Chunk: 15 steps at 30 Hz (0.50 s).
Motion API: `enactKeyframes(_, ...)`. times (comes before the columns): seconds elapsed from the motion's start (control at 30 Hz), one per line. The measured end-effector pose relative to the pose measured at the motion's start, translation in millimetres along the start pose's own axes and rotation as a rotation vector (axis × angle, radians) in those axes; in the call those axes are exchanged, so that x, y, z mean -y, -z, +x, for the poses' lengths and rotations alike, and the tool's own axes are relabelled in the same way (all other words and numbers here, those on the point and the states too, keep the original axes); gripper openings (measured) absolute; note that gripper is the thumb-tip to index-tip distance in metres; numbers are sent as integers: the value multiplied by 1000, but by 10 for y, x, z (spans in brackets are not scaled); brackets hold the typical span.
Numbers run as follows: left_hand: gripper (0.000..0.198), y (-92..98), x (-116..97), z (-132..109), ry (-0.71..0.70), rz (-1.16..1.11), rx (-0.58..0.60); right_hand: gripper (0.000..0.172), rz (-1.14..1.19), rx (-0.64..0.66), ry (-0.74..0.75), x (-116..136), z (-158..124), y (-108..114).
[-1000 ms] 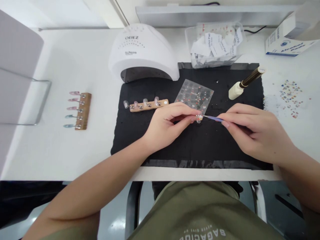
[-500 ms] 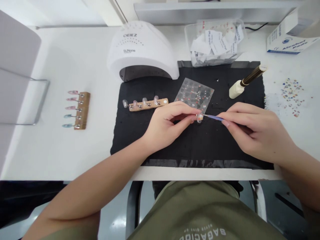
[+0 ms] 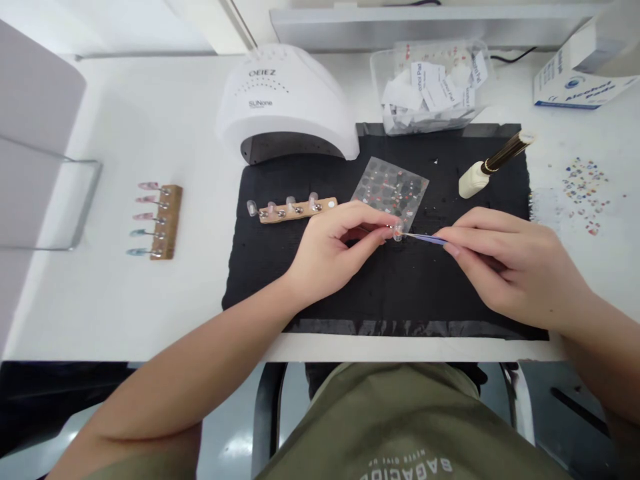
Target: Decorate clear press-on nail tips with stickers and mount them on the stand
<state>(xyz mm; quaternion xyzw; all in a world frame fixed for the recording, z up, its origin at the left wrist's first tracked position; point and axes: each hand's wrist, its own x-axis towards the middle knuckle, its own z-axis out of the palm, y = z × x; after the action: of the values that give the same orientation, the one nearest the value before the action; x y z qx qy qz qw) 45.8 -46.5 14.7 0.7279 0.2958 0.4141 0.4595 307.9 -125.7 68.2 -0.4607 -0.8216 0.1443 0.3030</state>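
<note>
Between the thumb and fingers of my left hand (image 3: 340, 243) is a small clear nail tip (image 3: 399, 231), held over the black mat (image 3: 320, 293). My right hand (image 3: 505, 260) is closed round slim blue tweezers (image 3: 425, 238), whose fine points reach the nail tip. Whether the points grip anything is too small to tell. Just behind my left fingers lies a clear sticker sheet (image 3: 393, 187) with tiny coloured pieces. To the left, a wooden nail stand (image 3: 299, 210) carries several pale nail tips on metal clips.
A white nail lamp (image 3: 290, 100) stands at the back, beside a clear box (image 3: 430, 123) of alcohol pads. A cream polish bottle (image 3: 473, 181) stands at right, near scattered gems (image 3: 585, 190). Another nail stand (image 3: 167, 223) is far left; an alcohol pad carton (image 3: 570, 80) sits back right.
The nail tip has turned slightly in my left fingers and shows less orange colour. The tweezer points have shifted slightly left and down. Both hands stay nearly in place.
</note>
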Motion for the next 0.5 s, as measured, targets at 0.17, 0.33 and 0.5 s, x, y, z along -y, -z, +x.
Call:
enactKeyframes(0.17,13,11,-6,9,0,47,-13,24,24,-5,9,16,-10,1)
enactKeyframes(0.33,11,21,1,-1,14,45,-7,25,24,-22,-30,12,-10,-3)
enactKeyframes(0.5,13,-1,10,-15,-5,22,3,23,-2,-6,-7,-28,-9,-5)
